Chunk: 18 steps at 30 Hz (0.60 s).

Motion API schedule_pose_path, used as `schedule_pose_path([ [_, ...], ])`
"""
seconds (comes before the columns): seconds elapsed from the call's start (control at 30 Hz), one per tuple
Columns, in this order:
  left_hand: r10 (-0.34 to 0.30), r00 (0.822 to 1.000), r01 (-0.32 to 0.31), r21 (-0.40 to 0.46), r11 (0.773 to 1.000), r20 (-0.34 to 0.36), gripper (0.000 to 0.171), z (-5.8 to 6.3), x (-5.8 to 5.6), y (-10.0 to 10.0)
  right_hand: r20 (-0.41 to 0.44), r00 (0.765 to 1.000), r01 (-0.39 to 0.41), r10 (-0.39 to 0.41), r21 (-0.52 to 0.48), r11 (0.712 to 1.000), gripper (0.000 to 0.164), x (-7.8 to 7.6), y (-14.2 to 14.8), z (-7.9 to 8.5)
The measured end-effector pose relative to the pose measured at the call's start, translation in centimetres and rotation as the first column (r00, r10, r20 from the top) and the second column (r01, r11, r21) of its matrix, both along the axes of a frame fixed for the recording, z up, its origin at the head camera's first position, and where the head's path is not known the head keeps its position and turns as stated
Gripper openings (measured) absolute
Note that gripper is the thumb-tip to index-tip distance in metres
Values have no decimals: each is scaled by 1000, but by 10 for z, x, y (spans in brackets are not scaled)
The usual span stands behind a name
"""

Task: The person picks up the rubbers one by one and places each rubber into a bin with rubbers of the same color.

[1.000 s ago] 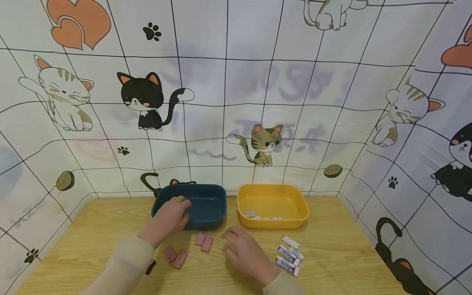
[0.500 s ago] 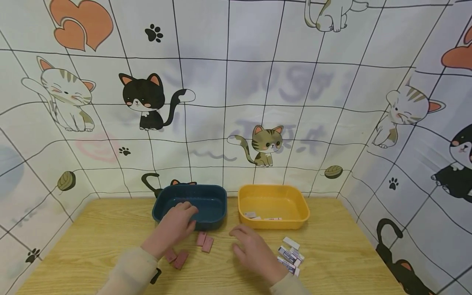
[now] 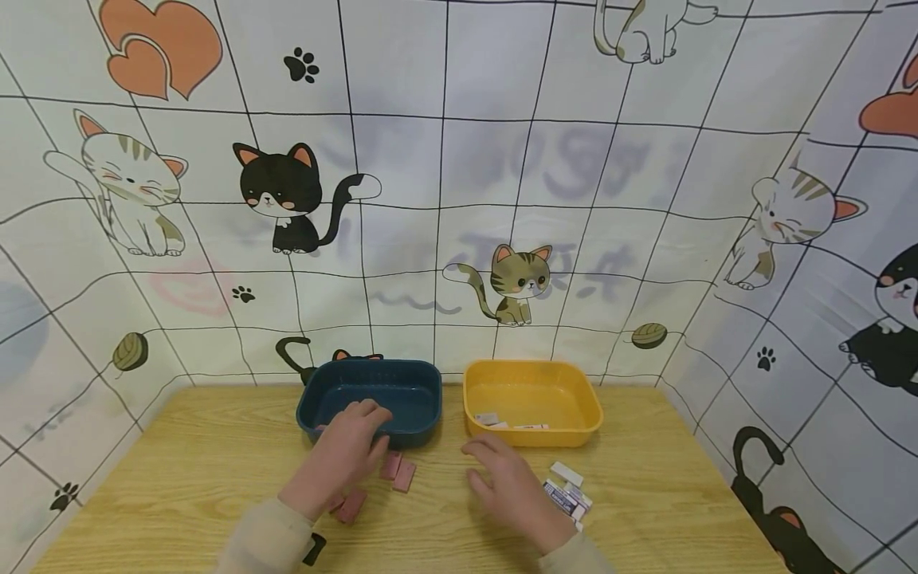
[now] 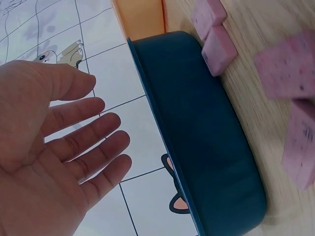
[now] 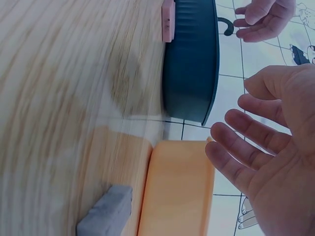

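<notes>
My left hand (image 3: 343, 450) hovers over the near side of a dark blue bin (image 3: 405, 437), its fingers loosely spread and holding nothing in the left wrist view. A bit of pink (image 3: 320, 426) shows inside that bin, partly hidden by the hand. In front of it lie several speckled pink eraser-like blocks (image 3: 404, 476), two of them partly behind my left wrist. My right hand (image 3: 512, 490), relaxed and holding nothing, is above the table before a yellow bin (image 3: 531, 437). White erasers (image 3: 566, 498), some in printed blue sleeves, lie right of it, partly covered by the hand.
A few white pieces (image 3: 488, 418) lie in the yellow bin. Both bins stand side by side at the back of the wooden table (image 3: 645, 494), against a cat-print backdrop (image 3: 402, 239). A black object (image 3: 314, 548) is by my left sleeve.
Both hands have drifted right, the left also slightly nearer. A bit of pink in the blue bin has come into sight, and my right hand covers more of the white erasers.
</notes>
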<state>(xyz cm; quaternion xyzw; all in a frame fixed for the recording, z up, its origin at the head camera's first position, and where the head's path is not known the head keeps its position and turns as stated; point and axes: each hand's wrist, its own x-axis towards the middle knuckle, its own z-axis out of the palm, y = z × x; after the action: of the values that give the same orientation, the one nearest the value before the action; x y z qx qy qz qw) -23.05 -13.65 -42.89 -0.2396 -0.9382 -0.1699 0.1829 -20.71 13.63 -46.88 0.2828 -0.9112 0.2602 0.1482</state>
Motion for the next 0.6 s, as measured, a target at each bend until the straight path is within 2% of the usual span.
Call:
schedule_pose_path([
  [0.2,-19,1000,20,42,999,-23,24,-2,4,6,-20,1000,23,-24,-22,999,29,0,6,-1],
  [0.6,-2,999,0,69,998,32,23,-6,14,16,-10,999,41,-41,-35,999,28,1,17,-2],
])
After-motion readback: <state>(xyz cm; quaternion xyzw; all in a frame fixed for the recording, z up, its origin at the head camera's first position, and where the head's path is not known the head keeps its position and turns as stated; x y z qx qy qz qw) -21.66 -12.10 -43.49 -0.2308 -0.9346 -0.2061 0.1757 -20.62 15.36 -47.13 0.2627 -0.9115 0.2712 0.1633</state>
